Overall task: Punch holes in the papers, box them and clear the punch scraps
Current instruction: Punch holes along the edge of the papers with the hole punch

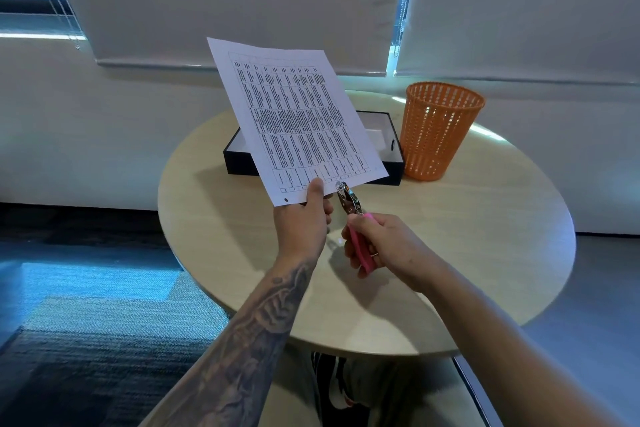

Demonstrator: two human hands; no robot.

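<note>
My left hand (304, 218) pinches the near edge of a printed sheet of paper (294, 114) and holds it tilted up above the round table. One punched hole shows near the sheet's lower left corner. My right hand (381, 246) grips the pink handles of a metal single-hole punch (348, 199). The punch's jaws sit on the sheet's near edge, just right of my left thumb. Behind the sheet lies an open black box (388, 149) with a white inside, partly hidden by the paper.
An orange mesh wastebasket (436, 132) stands on the beige round table (467, 236) right of the box. Window blinds and a wall rise behind the table. Carpeted floor lies to the left.
</note>
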